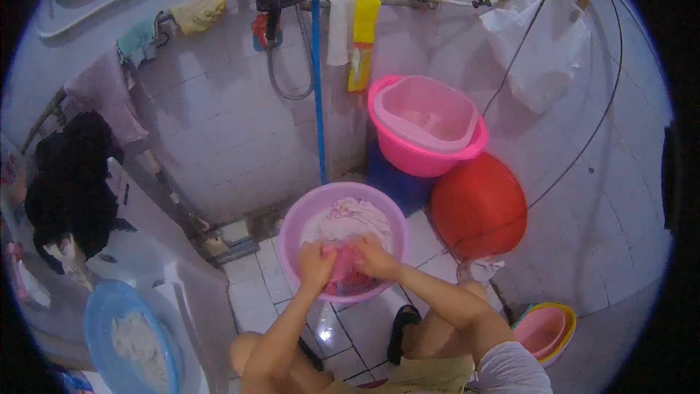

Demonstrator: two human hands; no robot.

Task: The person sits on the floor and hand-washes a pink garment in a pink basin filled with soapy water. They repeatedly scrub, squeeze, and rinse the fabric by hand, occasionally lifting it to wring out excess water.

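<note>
A bright pink cloth [341, 266] is lying in the near half of a round lilac basin [295, 222] on the tiled floor [262, 273]. The left hand [316, 266] is holding the cloth's left side, its fingers curling in; the right hand [372, 257] is holding the right side, its fingers bending down, their tips hard to see. Just beyond the hands, a pale cloth [354, 219] is resting in the same basin. Farther to the right, two pink tubs [415, 157] are sitting nested above a blue bucket [390, 175], and a red tub [477, 208] is leaning nearby. At near left, a blue tub [165, 335] is holding white fabric [138, 346]. A black garment [69, 182] is hanging farther left.
</note>
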